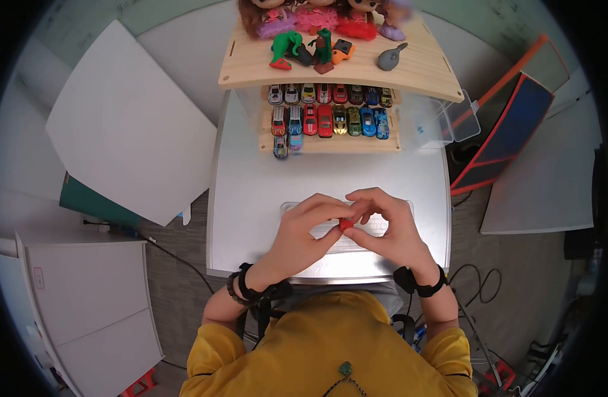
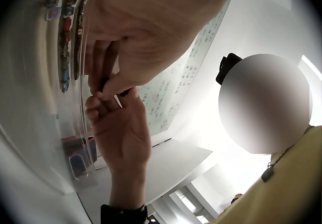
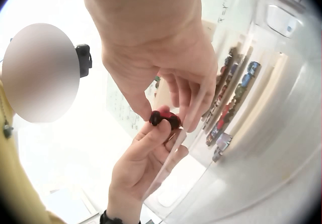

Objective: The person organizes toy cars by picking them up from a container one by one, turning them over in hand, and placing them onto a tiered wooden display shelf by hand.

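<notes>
A small red toy car with black, wheel-like ends is held between both hands, over the middle front of the table. My left hand pinches it from the left between thumb and fingers. From the right, the thumb and curled fingers of my right hand grip it too. The fingertips of the two hands meet around the car and cover part of it. Beneath the hands lies a clear plastic tray. In the left wrist view the car is mostly hidden by the fingers.
Behind the hands stands a wooden shelf with rows of toy cars. Dolls and small clay-like figures sit on its upper board. An open clear box stands at the shelf's right, on the white table.
</notes>
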`<action>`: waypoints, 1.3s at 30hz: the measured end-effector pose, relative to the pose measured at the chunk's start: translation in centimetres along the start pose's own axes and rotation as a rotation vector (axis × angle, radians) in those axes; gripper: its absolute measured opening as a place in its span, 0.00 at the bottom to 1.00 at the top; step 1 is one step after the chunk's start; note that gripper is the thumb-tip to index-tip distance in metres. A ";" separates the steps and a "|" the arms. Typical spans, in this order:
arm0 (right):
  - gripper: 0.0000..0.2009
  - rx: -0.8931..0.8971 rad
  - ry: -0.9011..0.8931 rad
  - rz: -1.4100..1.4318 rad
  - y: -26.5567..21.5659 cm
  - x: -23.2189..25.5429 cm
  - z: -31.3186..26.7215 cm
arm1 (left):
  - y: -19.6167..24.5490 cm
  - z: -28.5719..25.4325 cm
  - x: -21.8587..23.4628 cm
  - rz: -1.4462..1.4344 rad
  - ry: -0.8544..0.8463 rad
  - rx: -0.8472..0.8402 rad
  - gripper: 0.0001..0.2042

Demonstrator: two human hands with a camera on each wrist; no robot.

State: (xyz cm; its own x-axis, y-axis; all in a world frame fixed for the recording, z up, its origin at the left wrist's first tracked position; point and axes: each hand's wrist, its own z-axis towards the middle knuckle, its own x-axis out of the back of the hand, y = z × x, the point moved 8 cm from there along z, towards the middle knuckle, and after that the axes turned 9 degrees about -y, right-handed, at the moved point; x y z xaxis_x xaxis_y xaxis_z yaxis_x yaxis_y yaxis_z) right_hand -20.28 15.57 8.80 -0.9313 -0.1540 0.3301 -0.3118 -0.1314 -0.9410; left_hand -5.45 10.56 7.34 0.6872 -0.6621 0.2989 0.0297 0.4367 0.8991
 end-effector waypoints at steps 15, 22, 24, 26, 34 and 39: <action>0.17 0.074 -0.067 -0.267 -0.8 -1.4 8.7 | -5.2 0.2 5.9 -0.304 0.078 0.312 0.16; 0.17 0.094 -0.040 -0.336 -0.2 -2.2 9.0 | -8.2 -0.3 5.7 -0.572 0.118 0.443 0.16; 0.17 0.113 -0.032 -0.337 -0.2 -2.2 9.0 | -8.6 -0.2 5.1 -0.697 0.022 0.489 0.16; 0.17 0.133 -0.024 -0.338 -0.4 -2.2 8.9 | -9.4 -0.1 5.0 -0.750 -0.016 0.520 0.16; 0.19 0.051 -0.060 -0.426 -0.8 -2.1 8.5 | -10.8 0.6 4.3 -0.849 -0.058 0.659 0.15; 0.18 0.091 -0.087 -0.766 -3.0 -1.9 4.3 | -11.3 0.9 3.8 -0.855 -0.041 0.746 0.13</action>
State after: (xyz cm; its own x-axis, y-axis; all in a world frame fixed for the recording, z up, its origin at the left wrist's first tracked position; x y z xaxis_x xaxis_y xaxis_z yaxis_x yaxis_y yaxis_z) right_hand -16.73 12.07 11.33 -0.4427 -0.0634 0.8944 -0.8428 -0.3111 -0.4392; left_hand -3.76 2.57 -1.37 0.6248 -0.5945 -0.5062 0.0286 -0.6304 0.7757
